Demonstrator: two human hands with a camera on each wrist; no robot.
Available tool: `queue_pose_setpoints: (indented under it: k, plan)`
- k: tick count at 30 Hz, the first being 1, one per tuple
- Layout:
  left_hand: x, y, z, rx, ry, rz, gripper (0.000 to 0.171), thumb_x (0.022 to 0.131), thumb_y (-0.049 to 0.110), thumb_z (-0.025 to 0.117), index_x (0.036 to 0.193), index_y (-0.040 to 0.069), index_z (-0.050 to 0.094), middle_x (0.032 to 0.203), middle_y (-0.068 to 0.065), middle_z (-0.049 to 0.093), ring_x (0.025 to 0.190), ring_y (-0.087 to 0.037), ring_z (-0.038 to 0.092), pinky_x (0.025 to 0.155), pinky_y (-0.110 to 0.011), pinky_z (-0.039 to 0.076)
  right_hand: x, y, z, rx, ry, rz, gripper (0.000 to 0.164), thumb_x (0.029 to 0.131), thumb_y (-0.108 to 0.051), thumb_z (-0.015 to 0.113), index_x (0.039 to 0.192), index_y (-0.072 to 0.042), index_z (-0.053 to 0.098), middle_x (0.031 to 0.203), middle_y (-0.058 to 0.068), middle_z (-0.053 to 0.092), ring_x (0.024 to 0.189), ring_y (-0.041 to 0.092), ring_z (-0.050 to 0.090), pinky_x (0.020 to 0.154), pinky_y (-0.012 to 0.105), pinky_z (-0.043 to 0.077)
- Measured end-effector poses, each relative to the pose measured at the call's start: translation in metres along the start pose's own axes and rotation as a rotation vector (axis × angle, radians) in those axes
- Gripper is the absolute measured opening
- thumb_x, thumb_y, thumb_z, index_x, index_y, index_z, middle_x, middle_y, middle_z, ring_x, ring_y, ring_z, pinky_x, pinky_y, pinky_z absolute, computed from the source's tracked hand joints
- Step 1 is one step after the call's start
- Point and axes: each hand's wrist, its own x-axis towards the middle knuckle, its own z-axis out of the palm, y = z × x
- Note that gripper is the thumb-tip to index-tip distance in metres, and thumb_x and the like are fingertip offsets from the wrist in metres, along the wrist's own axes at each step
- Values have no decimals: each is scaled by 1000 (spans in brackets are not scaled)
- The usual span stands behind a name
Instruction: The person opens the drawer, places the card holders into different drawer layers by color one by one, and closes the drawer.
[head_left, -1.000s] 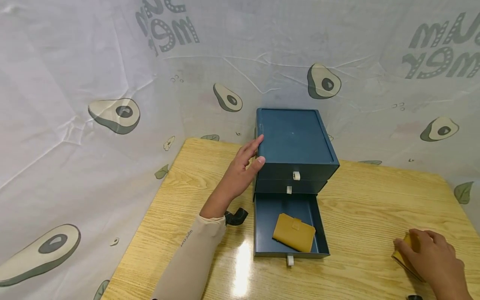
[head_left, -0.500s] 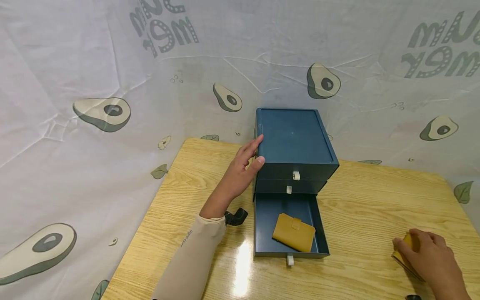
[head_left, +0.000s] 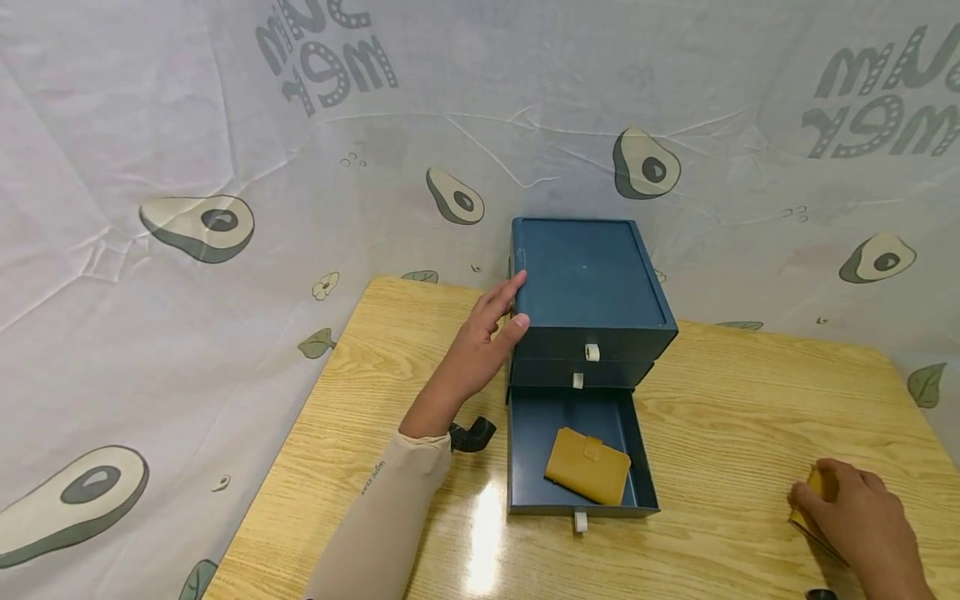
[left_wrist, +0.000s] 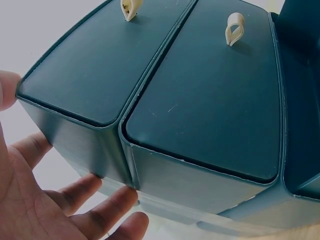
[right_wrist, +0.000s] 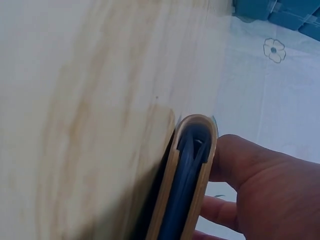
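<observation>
A dark blue drawer unit (head_left: 592, 275) stands on the table, with its lowest drawer (head_left: 528, 450) pulled out. In that drawer lies a yellow card holder (head_left: 588, 467) with a closing tab. My left hand (head_left: 480, 346) rests against the left side of the unit, fingers spread and fairly straight; the left wrist view shows the fingertips (left_wrist: 127, 195) at its side wall. Far to the right, my right hand (head_left: 862, 508) grips a second yellow card holder (right_wrist: 172, 192) at the table. Its cover and inner sleeves show end-on in the right wrist view, with the thumb against the cover.
White loop pulls (head_left: 592, 352) stick out from the drawer fronts. The wooden table (head_left: 720, 467) extends on both sides of the unit. Behind and to the left hangs a pale cloth (head_left: 540, 100) with avocado prints. A black wrist device (head_left: 474, 434) shows beside the left sleeve.
The cloth at the left has shifted a little leftward. My right hand and its card holder have moved only very slightly. My left hand and the drawers look the same.
</observation>
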Motion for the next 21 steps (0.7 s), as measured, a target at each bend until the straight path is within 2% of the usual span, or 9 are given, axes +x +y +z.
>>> queue_pose_setpoints:
  k: [6, 14, 21]
  plan:
    - [-2, 1, -1, -2, -4, 1, 90, 100, 87, 36, 174, 37, 26, 177, -3, 24, 155, -36, 41, 122, -68, 32, -1, -2, -1, 3, -29, -2, 89, 107, -63, 56, 150, 13, 38, 141, 54, 30, 117, 75, 41, 84, 76, 47]
    - [-1, -1, -1, -7, -5, 10, 91, 100, 88, 35, 174, 35, 26, 177, -5, 25, 155, -37, 41, 121, -68, 32, 0, -2, 1, -10, 5, -39, 70, 106, -39, 65, 147, 13, 44, 135, 52, 38, 106, 66, 52, 78, 68, 51]
    - [-1, 0, -1, 6, -3, 9, 93, 99, 89, 34, 174, 35, 26, 177, -4, 25, 154, -36, 41, 121, -67, 32, 2, -1, 1, 13, 24, -70, 64, 104, -32, 68, 144, 13, 47, 127, 50, 45, 95, 57, 58, 67, 57, 53]
